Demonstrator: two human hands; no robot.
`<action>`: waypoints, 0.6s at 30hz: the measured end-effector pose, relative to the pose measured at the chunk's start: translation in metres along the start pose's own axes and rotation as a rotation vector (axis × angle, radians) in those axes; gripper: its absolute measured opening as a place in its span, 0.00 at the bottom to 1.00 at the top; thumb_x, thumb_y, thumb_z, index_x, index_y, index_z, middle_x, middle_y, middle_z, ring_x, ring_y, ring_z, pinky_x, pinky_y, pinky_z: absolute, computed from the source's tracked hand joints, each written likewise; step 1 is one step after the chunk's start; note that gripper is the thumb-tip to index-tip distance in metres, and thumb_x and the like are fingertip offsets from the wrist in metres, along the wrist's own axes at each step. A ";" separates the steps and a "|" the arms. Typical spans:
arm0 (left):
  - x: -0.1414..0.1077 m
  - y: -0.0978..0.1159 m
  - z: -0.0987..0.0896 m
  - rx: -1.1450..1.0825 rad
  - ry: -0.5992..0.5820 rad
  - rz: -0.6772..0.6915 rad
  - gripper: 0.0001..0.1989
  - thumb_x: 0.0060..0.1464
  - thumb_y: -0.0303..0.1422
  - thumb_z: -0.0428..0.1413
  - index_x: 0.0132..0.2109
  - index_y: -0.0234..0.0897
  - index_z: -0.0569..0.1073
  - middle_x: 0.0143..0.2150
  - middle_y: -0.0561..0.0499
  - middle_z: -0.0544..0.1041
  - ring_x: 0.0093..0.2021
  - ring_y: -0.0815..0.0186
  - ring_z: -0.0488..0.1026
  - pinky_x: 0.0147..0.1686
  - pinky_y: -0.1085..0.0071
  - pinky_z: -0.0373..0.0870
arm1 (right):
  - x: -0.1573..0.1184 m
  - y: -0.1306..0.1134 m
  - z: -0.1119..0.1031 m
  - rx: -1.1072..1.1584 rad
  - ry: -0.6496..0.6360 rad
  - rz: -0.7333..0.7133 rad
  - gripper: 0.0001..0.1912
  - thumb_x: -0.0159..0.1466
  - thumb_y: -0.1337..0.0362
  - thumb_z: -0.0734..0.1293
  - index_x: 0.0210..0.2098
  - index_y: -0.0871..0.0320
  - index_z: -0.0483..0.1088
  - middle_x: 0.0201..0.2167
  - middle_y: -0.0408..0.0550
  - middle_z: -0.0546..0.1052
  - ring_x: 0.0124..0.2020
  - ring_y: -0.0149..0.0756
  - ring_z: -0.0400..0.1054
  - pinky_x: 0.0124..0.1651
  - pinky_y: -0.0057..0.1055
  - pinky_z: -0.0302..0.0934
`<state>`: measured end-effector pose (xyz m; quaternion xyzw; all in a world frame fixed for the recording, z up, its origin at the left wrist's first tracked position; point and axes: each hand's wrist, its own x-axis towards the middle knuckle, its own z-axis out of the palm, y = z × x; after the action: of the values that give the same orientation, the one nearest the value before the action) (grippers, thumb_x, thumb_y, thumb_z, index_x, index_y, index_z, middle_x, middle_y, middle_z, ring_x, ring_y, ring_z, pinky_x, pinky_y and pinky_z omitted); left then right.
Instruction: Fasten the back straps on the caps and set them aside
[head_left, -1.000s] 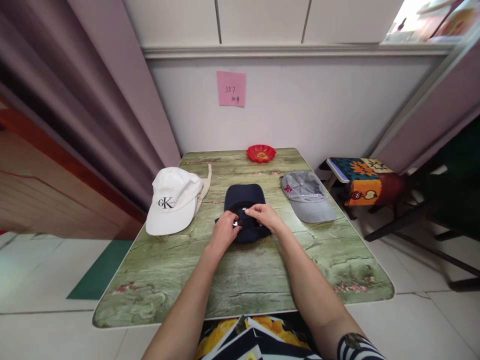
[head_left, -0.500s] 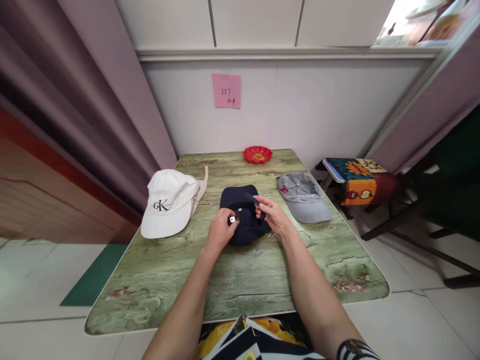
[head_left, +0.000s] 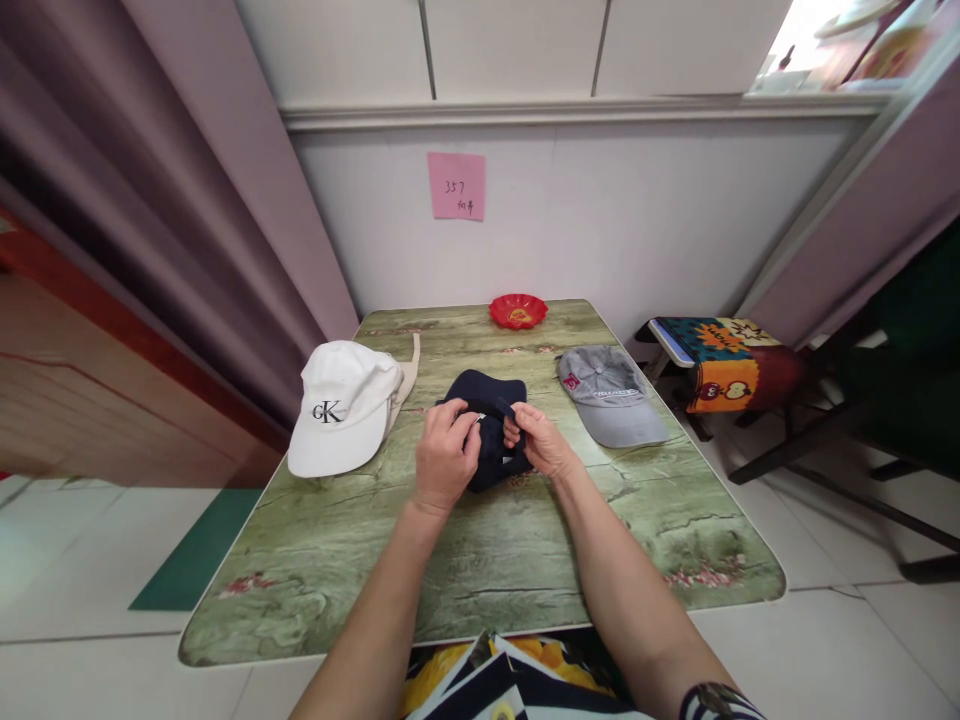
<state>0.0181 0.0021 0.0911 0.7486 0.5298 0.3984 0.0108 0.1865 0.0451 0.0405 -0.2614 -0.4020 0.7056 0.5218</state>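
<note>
A navy blue baseball cap lies mid-table, its brim pointing away and its hollow side showing. My left hand is closed on the left part of the cap's back strap, its fingertips partly hidden behind the hand. From the right, my right hand pinches the other part of the dark strap between thumb and forefinger. To the left stands a white cap with black letters, a beige strap sticking up behind it. A grey cap with a red patch sits to the right, apart from my hands.
A red scalloped dish is at the far edge of the green wood-patterned table. Behind is a white wall with a pink note. A stool with a colourful cover stands right of the table, and a purple curtain hangs left.
My left hand has shifted up and turned over the cap's strap, and the black-and-white piece that showed at its fingertips is now hidden. The right hand still pinches the strap, now drawn across the opening.
</note>
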 end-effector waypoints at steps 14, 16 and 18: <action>0.007 -0.011 0.009 -1.155 0.164 -0.941 0.15 0.36 0.36 0.69 0.32 0.33 0.78 0.29 0.50 0.79 0.27 0.70 0.74 0.30 0.74 0.71 | 0.001 -0.001 0.013 -0.084 0.067 -0.028 0.19 0.54 0.52 0.72 0.36 0.56 0.67 0.25 0.39 0.71 0.18 0.22 0.49 0.19 0.22 0.40; 0.006 -0.012 0.010 -1.235 0.155 -1.012 0.15 0.35 0.34 0.70 0.32 0.33 0.78 0.29 0.50 0.80 0.28 0.70 0.75 0.31 0.74 0.72 | 0.001 0.000 0.017 -0.143 0.090 -0.052 0.19 0.54 0.50 0.72 0.35 0.56 0.67 0.24 0.39 0.71 0.17 0.22 0.47 0.19 0.23 0.39; 0.005 -0.013 0.011 -1.259 0.156 -1.034 0.14 0.36 0.33 0.69 0.32 0.33 0.77 0.29 0.49 0.80 0.28 0.70 0.76 0.33 0.73 0.73 | 0.000 0.000 0.020 -0.217 0.118 -0.077 0.20 0.54 0.48 0.72 0.34 0.57 0.68 0.23 0.39 0.71 0.16 0.22 0.48 0.20 0.23 0.40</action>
<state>0.0154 0.0162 0.0810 0.2334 0.4844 0.6171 0.5746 0.1705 0.0394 0.0509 -0.3420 -0.4542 0.6208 0.5398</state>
